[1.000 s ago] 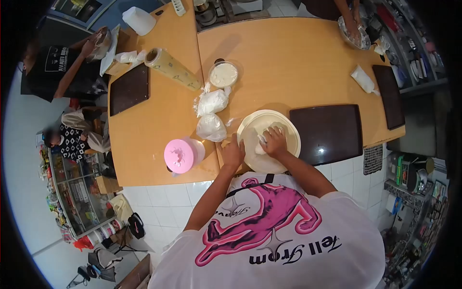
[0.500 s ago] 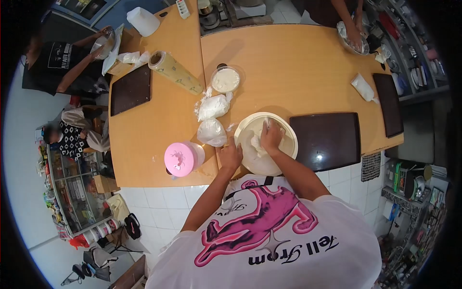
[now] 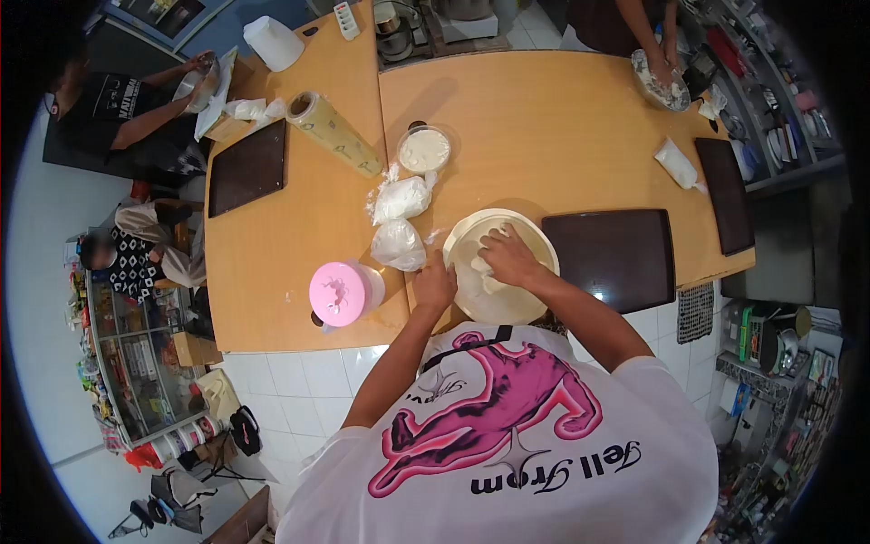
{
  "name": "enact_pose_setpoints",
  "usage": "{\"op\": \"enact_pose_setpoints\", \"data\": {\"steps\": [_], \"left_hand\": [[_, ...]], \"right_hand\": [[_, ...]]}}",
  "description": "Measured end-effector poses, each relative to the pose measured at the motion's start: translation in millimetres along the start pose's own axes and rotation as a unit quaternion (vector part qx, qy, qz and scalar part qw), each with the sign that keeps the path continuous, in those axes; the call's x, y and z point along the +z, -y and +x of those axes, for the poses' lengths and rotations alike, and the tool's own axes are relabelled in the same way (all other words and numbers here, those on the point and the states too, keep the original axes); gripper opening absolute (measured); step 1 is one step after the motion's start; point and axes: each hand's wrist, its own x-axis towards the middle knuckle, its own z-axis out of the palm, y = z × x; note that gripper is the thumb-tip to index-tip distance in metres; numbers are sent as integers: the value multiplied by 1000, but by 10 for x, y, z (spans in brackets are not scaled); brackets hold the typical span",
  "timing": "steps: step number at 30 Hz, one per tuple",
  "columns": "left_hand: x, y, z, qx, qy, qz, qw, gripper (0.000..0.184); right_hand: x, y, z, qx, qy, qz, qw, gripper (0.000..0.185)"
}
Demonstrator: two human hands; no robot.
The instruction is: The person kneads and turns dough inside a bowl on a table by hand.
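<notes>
A round cream bowl stands at the table's front edge with pale dough in it. My left hand grips the bowl's left rim. Inside the bowl, my right hand presses on the dough with curled fingers. Left of the bowl lie two plastic bags of white powder, one nearer me and one behind it. Beyond them is a small tub of white powder. A pink-lidded container stands left of my left hand.
A dark tray adjoins the bowl's right side. A film roll and another tray are at the left. One person works at a metal bowl back right; another holds a bowl at left; a third sits.
My right hand has shifted within the bowl, rising off the dough and coming back down on it with bent fingers. My left hand stays at the rim.
</notes>
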Motion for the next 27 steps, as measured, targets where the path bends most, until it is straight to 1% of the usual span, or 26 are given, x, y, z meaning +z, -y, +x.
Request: {"op": "enact_pose_setpoints", "data": {"steps": [1, 4, 5, 7, 9, 10, 13, 16, 17, 19, 23, 25, 27], "left_hand": [[-18, 2, -7, 5, -8, 7, 1000, 37], [-26, 2, -37, 24, -37, 11, 999, 37], [-27, 4, -36, 31, -47, 12, 998, 38], [111, 70, -15, 20, -29, 4, 999, 39], [164, 95, -2, 10, -13, 3, 1000, 40], [151, 80, 0, 5, -7, 7, 1000, 41], [50, -7, -36, 13, -12, 20, 1000, 42], [67, 25, -32, 27, -29, 36, 999, 41], [101, 42, -32, 33, -33, 40, 998, 41], [82, 18, -30, 23, -7, 29, 999, 41], [178, 87, -19, 24, 26, -17, 999, 40], [142, 84, -13, 41, 18, -15, 999, 40], [129, 64, -24, 54, 12, -17, 998, 40]], "right_hand": [[-39, -10, -19, 0, -12, 16, 1000, 53], [79, -67, -246, -23, -115, 56, 992, 52], [117, -81, -302, -19, -81, 72, 994, 52], [123, -51, -368, -12, -14, 107, 994, 52], [148, 35, -396, 14, -77, 108, 991, 45], [165, 77, -410, 30, -109, 109, 988, 43], [289, 213, -295, 163, -115, 132, 971, 40], [451, 245, -245, 243, -161, 130, 948, 33], [556, 224, -264, 222, -199, 104, 949, 32], [678, 160, -351, 181, -271, 49, 944, 31], [694, 82, -217, 163, -293, 10, 942, 27], [697, 64, -141, 147, -308, 2, 940, 26], [701, 62, -62, 157, -281, 7, 947, 27]]}}
